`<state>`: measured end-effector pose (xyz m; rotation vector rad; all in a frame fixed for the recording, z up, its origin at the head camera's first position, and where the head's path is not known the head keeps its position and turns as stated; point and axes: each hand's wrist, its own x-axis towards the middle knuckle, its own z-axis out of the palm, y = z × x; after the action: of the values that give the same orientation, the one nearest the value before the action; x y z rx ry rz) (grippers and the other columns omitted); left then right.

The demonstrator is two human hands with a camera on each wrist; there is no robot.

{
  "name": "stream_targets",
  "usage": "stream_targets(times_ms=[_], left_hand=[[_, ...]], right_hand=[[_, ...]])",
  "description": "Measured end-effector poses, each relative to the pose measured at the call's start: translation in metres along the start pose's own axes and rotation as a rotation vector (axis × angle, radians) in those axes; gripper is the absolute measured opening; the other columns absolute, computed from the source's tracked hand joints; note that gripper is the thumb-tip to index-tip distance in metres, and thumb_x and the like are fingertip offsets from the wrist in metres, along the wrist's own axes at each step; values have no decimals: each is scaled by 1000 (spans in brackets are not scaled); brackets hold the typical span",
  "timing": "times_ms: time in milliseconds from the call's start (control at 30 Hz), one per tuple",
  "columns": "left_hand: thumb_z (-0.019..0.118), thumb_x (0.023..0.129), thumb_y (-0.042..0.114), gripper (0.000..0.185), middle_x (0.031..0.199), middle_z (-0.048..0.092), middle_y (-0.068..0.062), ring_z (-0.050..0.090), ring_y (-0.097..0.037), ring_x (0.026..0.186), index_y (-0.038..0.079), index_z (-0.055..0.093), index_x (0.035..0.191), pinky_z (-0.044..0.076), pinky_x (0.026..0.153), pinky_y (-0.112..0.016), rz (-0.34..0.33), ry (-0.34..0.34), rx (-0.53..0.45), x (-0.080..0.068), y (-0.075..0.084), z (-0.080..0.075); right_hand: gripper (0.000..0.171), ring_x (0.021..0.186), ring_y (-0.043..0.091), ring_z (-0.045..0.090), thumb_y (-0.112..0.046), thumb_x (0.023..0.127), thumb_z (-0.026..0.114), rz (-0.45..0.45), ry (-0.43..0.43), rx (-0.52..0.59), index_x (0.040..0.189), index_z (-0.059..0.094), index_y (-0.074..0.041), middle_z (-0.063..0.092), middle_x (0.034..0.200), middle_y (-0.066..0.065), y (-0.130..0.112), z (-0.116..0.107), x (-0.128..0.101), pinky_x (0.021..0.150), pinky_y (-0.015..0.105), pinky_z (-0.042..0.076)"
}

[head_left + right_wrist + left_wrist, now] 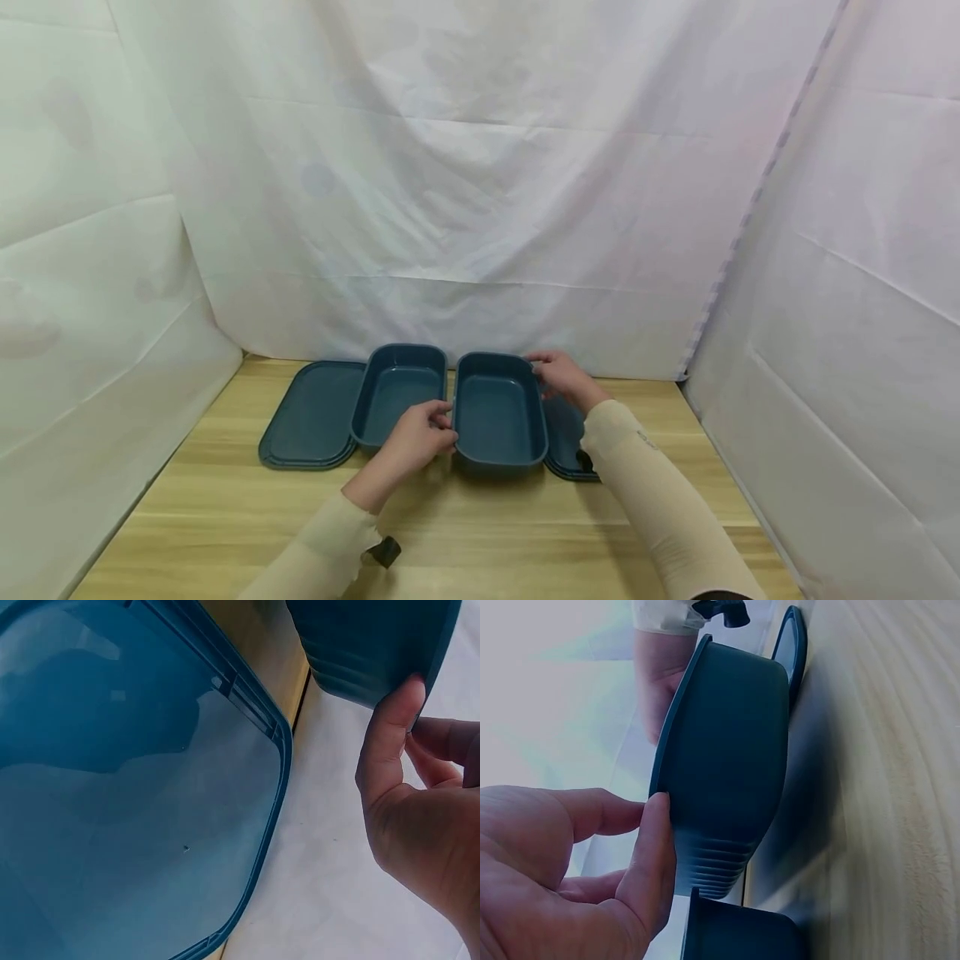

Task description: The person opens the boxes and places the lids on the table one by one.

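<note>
Blue tub [498, 414] gripped, both hands: left [420, 433] near rim, right [562, 377] far.

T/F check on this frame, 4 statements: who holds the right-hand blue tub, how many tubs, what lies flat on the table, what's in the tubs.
1. Both hands grip the right blue tub: left hand at its near rim, right hand at its far rim. True.
2. Only one tub is on the table. False: a second tub sits beside it.
3. A flat blue lid lies left of the tubs. True.
4. The tubs hold food. False: both look empty.
</note>
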<state>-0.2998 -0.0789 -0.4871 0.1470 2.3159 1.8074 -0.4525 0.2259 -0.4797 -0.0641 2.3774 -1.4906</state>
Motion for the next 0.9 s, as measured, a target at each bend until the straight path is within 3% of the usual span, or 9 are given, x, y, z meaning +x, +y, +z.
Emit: stream_targets(times_ms=[167,433,767,900], left_hand=[[75,100,1,65,115,64,-15,75,-23,90,-7,52,159,64,91,-52,-5,-15,51,5,4,2],[79,96,2,69,121,65,-15,66,-18,84,-5,53,160,58,74,-35,1,-11,172,14,6,3],[78,95,2,71,117,66,-12,60,-21,90,-5,52,161,49,75,-36,15,-17,287,24,9,0],[79,94,2,72,118,66,-11,61,-21,91,-5,52,160,49,77,-38,21,-12,319,28,10,-1]], right_hand=[[44,85,23,63,-7,116,46,-6,4,-14,157,61,-6,67,124,20,-1,-3,3,70,41,59],[45,77,22,58,-8,116,45,-14,23,-17,158,60,-8,66,110,14,0,-4,8,68,40,54],[44,85,25,65,-9,117,43,-19,73,-12,156,61,-6,71,118,20,0,0,13,70,37,58],[44,76,21,60,-8,116,43,-29,110,-13,155,63,-6,70,107,18,1,2,16,65,35,55]])
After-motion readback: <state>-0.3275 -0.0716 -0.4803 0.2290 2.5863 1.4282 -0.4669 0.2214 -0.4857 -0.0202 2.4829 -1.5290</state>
